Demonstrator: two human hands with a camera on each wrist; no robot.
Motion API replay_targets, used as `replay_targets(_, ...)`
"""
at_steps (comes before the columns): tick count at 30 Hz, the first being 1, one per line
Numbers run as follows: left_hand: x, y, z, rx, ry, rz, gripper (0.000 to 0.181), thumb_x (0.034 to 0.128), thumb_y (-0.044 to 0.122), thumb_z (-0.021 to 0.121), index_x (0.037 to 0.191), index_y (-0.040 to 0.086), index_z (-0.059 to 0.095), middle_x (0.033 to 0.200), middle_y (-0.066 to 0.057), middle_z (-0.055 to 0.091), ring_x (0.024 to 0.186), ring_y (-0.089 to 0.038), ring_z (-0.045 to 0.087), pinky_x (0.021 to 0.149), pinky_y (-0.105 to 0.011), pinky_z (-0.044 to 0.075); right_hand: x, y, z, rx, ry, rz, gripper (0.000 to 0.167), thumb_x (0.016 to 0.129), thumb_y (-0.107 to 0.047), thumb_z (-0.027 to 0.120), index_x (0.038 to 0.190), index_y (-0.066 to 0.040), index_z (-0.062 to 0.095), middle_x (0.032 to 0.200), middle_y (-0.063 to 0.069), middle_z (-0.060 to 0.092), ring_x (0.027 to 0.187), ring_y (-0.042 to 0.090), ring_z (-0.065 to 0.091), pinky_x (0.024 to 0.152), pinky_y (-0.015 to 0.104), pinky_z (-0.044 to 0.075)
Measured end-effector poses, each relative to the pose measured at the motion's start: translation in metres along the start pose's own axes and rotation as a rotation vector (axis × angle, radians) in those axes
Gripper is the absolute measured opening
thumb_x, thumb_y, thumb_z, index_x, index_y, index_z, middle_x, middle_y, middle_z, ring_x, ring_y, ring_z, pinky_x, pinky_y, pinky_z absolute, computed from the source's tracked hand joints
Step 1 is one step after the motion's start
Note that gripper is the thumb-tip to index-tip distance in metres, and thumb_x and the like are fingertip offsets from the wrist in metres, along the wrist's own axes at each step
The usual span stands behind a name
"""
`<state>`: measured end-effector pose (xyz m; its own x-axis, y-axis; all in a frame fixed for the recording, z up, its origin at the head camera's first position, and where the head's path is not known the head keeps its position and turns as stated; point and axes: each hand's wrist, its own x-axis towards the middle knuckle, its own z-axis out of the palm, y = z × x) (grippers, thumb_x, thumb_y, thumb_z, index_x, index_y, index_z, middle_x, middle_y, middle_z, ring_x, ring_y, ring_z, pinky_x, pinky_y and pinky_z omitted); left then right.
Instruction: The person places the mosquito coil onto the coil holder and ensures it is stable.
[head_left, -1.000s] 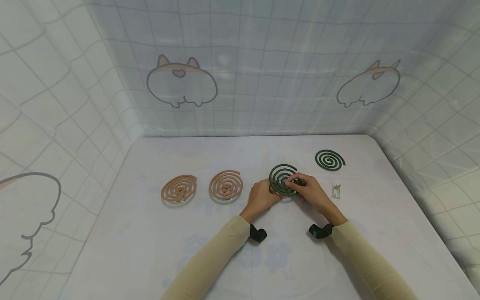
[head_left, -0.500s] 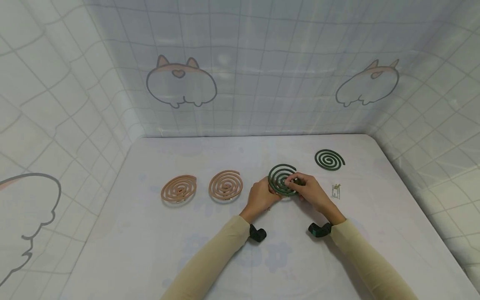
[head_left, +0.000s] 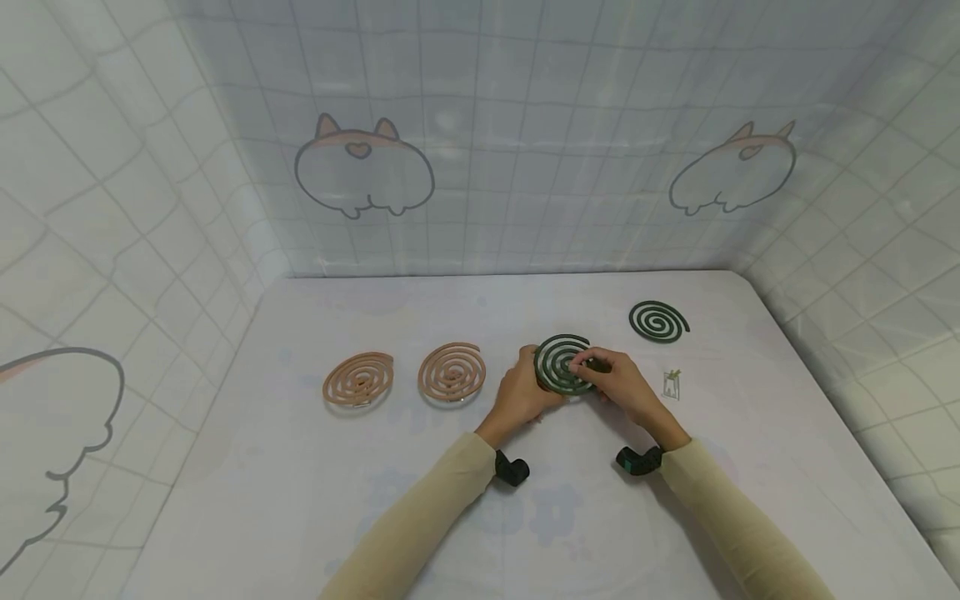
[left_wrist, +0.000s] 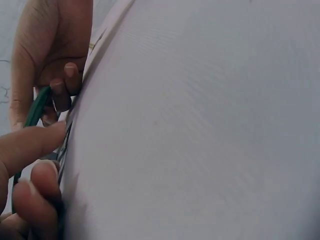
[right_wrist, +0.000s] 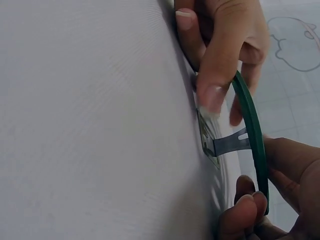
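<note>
1. Head cam, far left: a tan spiral coil (head_left: 362,382) sits on the white desk (head_left: 262,467), propped up and a bit tilted, with something shiny peeking out under its front edge.
2. Just beside it there's a second tan coil (head_left: 452,375), pretty much the same setup, also raised off the desk.
3. Then comes the left hand (head_left: 517,396), wearing a beige sleeve (head_left: 420,510). Going by the right wrist cam, its grip is clamped on the thin metal stand (right_wrist: 232,144), low down, with the thumb tip at the wire base.
4. Between the two hands is the held green coil (right_wrist: 256,135), to the right of the tan pair and up off the desk. The stand's forked top reaches its underside; can't tell if it's actually hooked in.
5. Right hand (head_left: 621,387) next: grip clamped on that same coil, thumb and finger over the spiral near its middle, other fingers tucked under the edge.
6. Far right, a loose green coil (head_left: 657,322) lies flat toward the back, and a small wire piece (head_left: 672,383) lies in front of it, near the right hand.
</note>
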<state>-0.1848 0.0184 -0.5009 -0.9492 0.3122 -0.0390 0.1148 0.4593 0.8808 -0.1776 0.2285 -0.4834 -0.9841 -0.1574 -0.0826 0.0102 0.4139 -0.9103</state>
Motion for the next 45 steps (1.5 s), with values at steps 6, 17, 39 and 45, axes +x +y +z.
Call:
replay_targets(6, -0.004, 0.003, -0.003, -0.015, -0.052, -0.008, 0.112, 0.0755, 0.036, 0.094, 0.159, 0.016, 0.022, 0.103, -0.013, 0.068, 0.04, -0.019, 0.056, 0.042, -0.033, 0.048, -0.002, 0.003, 0.001, -0.039, 0.039, -0.015, 0.023, 0.097, -0.034, 0.074, 0.111, -0.016, 0.076, 0.104, 0.014, 0.063, 0.048, 0.013, 0.044, 0.049, 0.03, 0.044)
replay_targets(17, -0.006, 0.005, -0.004, -0.018, -0.064, -0.033, 0.116, 0.0817, 0.059, 0.082, 0.164, 0.015, 0.013, 0.113, -0.018, 0.068, 0.034, -0.018, 0.051, 0.043, -0.035, 0.05, -0.005, 0.002, 0.002, -0.051, 0.053, -0.062, 0.032, 0.097, -0.035, 0.074, 0.124, -0.02, 0.071, 0.087, 0.013, 0.06, 0.05, 0.017, 0.047, 0.049, 0.032, 0.046)
replay_targets(39, -0.012, 0.008, -0.01, -0.043, -0.072, -0.033, 0.102, 0.0916, 0.053, 0.074, 0.162, 0.01, 0.015, 0.068, -0.004, 0.062, 0.037, -0.016, 0.053, 0.043, -0.032, 0.048, -0.007, 0.004, -0.005, -0.088, 0.058, -0.021, 0.046, 0.095, -0.041, 0.075, 0.136, -0.026, 0.06, 0.137, 0.016, 0.053, 0.066, 0.026, 0.058, 0.057, 0.036, 0.053)
replay_targets(45, -0.012, 0.01, -0.011, -0.045, -0.078, -0.041, 0.103, 0.0913, 0.055, 0.074, 0.163, 0.012, 0.014, 0.075, -0.003, 0.064, 0.037, -0.016, 0.053, 0.041, -0.032, 0.046, -0.011, -0.003, -0.007, -0.072, 0.058, -0.042, 0.048, 0.097, -0.028, 0.075, 0.14, -0.014, 0.058, 0.136, 0.024, 0.053, 0.068, 0.031, 0.057, 0.055, 0.036, 0.051)
